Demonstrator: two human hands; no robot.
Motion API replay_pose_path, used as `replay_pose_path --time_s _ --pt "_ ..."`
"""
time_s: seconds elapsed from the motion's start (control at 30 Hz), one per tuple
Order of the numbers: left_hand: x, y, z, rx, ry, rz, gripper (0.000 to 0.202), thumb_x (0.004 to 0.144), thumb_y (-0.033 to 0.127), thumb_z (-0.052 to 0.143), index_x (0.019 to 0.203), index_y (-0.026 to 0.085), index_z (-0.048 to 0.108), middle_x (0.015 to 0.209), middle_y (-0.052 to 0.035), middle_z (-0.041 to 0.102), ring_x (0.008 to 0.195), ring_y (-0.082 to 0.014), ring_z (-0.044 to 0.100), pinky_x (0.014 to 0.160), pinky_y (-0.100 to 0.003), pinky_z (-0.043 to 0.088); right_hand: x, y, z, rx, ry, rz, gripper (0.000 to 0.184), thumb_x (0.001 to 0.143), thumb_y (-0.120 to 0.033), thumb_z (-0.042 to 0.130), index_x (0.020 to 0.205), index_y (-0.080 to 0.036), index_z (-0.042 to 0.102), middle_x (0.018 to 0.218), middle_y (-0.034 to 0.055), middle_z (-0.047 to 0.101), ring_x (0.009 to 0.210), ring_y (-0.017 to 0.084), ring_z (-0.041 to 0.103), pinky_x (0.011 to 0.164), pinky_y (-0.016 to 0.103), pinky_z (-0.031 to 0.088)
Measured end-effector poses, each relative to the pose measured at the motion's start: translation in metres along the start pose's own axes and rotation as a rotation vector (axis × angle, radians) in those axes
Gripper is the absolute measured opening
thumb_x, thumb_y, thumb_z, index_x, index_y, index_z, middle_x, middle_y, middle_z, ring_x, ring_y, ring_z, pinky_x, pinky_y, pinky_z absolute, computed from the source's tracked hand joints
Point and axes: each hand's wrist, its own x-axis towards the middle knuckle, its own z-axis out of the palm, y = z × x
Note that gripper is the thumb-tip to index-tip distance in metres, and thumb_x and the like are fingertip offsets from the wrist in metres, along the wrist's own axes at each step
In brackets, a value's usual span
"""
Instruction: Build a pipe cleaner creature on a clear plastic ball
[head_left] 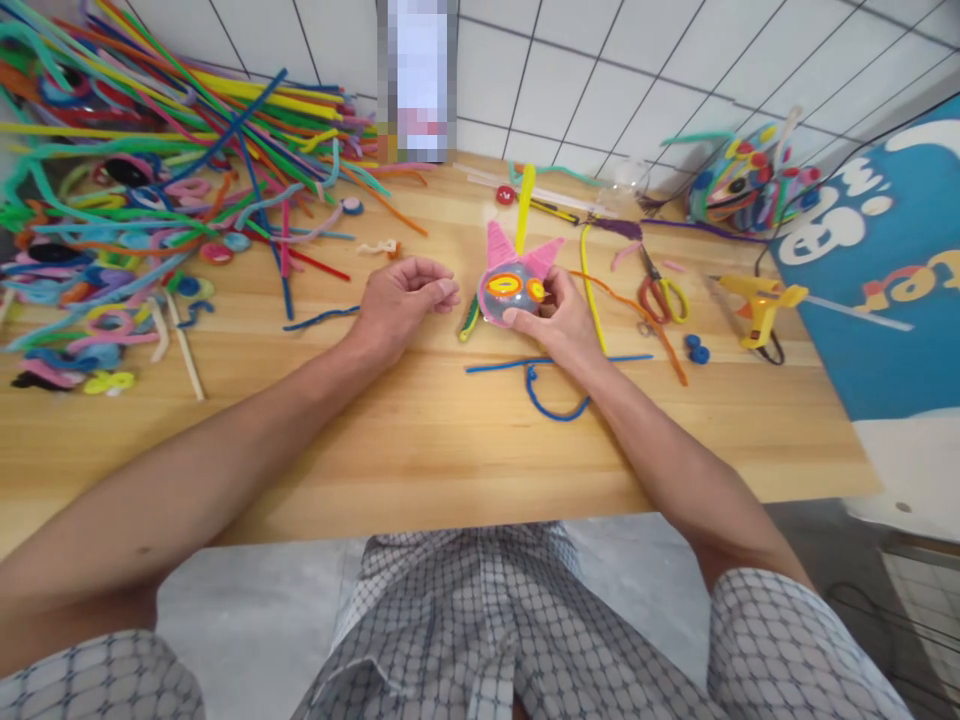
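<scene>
My right hand (559, 315) grips a clear plastic ball (506, 303) made up like a cat's face, thumb in front and fingers round its right side. The ball has pink pointed ears, yellow and orange ringed eyes, and a pink strip along its left edge. A yellow pipe cleaner (526, 205) stands up behind the ears. Left of the ball, my left hand (409, 298) is closed in a pinch; whatever is between its fingertips is too small to make out. Below the ball lie a straight blue pipe cleaner (487, 367) and a curled blue pipe cleaner (555, 413).
Coloured pipe cleaners (225, 110) and finished pieces are heaped on the left. To the right lie scissors (664, 295), a yellow glue gun (761, 308) and blue coils (697, 349). A decorated ball (739, 185) and a phone (417, 80) are by the tiled wall.
</scene>
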Motion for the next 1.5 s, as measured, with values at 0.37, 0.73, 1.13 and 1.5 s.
replay_pose_path --time_s 0.37,0.73,1.13,1.5 --pt "-0.003 0.006 0.001 -0.057 -0.042 -0.095 0.028 0.105 0.034 0.083 0.086 0.019 0.07 0.076 -0.0012 0.079 0.061 -0.0126 0.074 0.066 -0.024 0.064 -0.001 0.01 -0.001 0.158 0.003 -0.02 0.096 0.062 -0.093 0.097 0.126 -0.03 0.063 0.131 0.0103 0.08 0.122 0.035 0.078 0.118 0.058 0.062" --pt "-0.01 0.015 0.005 -0.011 -0.099 0.009 0.031 0.09 0.03 0.092 0.082 0.024 0.063 0.072 0.0034 0.069 0.059 -0.0119 0.061 0.059 -0.025 0.051 -0.024 -0.032 -0.03 -0.172 0.372 -0.379 0.064 0.1 -0.067 0.082 0.15 -0.031 0.064 0.152 0.0126 0.073 0.141 0.035 0.071 0.13 0.065 0.053" --pt "-0.06 0.02 0.02 0.122 -0.533 -0.009 0.058 0.089 0.075 0.092 0.075 0.021 0.073 0.065 -0.0002 0.068 0.063 -0.0152 0.061 0.067 -0.029 0.052 -0.06 -0.065 0.013 -0.077 0.037 -0.502 0.013 0.111 -0.045 0.077 0.113 -0.034 0.083 0.11 0.0032 0.088 0.102 0.025 0.083 0.097 0.046 0.07" --pt "-0.07 0.016 0.026 0.083 -0.455 -0.082 0.065 0.087 0.086 0.088 0.076 0.023 0.077 0.074 -0.0057 0.079 0.063 -0.0184 0.066 0.062 -0.033 0.055 -0.065 -0.065 0.02 0.214 0.042 -0.367 0.039 0.112 -0.061 0.074 0.092 -0.029 0.077 0.085 -0.0008 0.081 0.085 0.019 0.079 0.081 0.035 0.066"
